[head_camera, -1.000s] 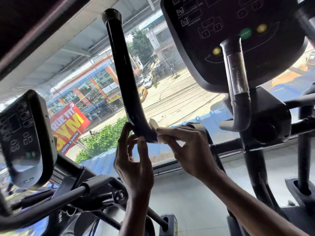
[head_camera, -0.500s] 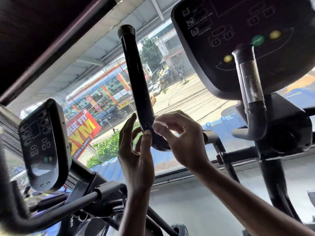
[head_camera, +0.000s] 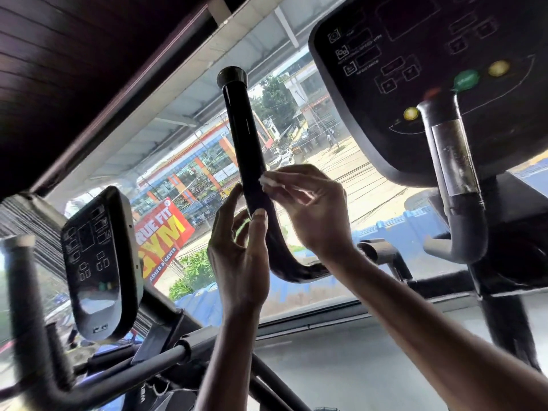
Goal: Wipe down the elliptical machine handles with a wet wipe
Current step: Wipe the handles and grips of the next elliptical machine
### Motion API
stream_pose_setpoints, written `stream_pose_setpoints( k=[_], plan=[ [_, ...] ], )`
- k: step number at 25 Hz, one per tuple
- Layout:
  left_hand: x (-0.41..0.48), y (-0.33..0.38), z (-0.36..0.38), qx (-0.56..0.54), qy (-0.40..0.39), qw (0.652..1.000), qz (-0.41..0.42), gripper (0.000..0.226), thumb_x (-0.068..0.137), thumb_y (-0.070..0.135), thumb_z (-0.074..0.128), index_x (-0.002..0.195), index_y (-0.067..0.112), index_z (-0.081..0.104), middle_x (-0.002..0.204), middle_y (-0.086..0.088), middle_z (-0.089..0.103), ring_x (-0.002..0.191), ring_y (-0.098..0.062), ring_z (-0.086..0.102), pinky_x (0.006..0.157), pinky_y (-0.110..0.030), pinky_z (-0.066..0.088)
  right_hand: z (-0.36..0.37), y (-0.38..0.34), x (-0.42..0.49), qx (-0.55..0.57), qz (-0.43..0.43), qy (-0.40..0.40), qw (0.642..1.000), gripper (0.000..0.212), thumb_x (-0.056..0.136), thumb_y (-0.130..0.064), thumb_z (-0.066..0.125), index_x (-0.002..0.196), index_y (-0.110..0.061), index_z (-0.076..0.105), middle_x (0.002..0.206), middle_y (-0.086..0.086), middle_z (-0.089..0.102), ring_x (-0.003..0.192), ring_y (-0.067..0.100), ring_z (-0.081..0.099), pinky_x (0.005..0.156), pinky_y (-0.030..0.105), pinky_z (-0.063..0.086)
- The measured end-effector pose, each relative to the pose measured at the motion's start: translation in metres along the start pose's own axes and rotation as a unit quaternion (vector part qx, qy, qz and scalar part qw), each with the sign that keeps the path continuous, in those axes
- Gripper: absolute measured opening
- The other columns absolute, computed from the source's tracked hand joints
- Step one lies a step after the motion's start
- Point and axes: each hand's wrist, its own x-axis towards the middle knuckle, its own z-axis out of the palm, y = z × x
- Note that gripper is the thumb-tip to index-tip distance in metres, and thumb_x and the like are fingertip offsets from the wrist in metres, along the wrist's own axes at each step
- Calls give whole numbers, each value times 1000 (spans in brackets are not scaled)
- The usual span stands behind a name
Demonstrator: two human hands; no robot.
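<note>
A glossy black elliptical handle (head_camera: 241, 129) rises at centre, capped at the top and curving right at its base. My right hand (head_camera: 308, 209) pinches a small white wet wipe (head_camera: 268, 181) against the handle's right side, about halfway up. Just below and to the left, my left hand (head_camera: 240, 256) cups the handle, thumb on its front and fingers behind it. A second, shorter grey handle (head_camera: 453, 173) with a worn silver sensor strip stands at the right under the console.
The machine's black console (head_camera: 415, 54) with green and yellow buttons fills the upper right. A neighbouring machine's console (head_camera: 98, 262) and grey bars (head_camera: 26, 307) stand at the left. A large window behind shows a street. Black frame tubes cross below.
My right hand has slid the wipe upward along the handle, from near the bend to mid-height. My left hand followed a little higher. The camera view has tilted up.
</note>
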Motion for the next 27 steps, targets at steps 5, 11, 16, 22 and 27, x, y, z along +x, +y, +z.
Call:
stream_pose_setpoints(
  k=[5,11,16,22,27],
  plan=[
    [24,3,4,4,0,1000,18,46,87,26,57,133,23,61,123,-5,69,105,-6,68,77,-7,48,-6,2,13,-20,13,-24,999,20,86,-5,76,105,-7,78,107,0,72,100,10,72,91,26,57],
    [51,10,10,28,5,999,24,43,86,26,56,128,21,65,121,1,69,102,-10,70,78,-10,48,-4,1,41,-43,-4,-43,998,21,85,-11,78,105,-11,79,106,-2,72,99,7,71,91,26,57],
    [58,14,12,62,16,997,37,30,93,9,60,120,19,70,115,4,66,94,-8,70,74,-4,45,13,7,103,-44,-24,-24,998,20,84,-9,79,104,-5,78,106,3,74,96,10,73,89,27,59],
    [53,20,18,78,45,995,50,28,93,4,62,117,15,71,113,2,67,89,-3,69,65,-2,44,7,9,103,-35,-11,-40,999,21,82,-12,81,101,-4,78,99,-4,75,91,4,72,88,22,57],
    [50,23,17,77,49,995,47,28,93,5,63,116,18,72,113,5,68,92,-4,69,66,0,44,29,-1,155,-73,-53,25,996,20,84,-18,80,99,-5,78,91,6,78,82,12,75,82,37,61]
  ],
)
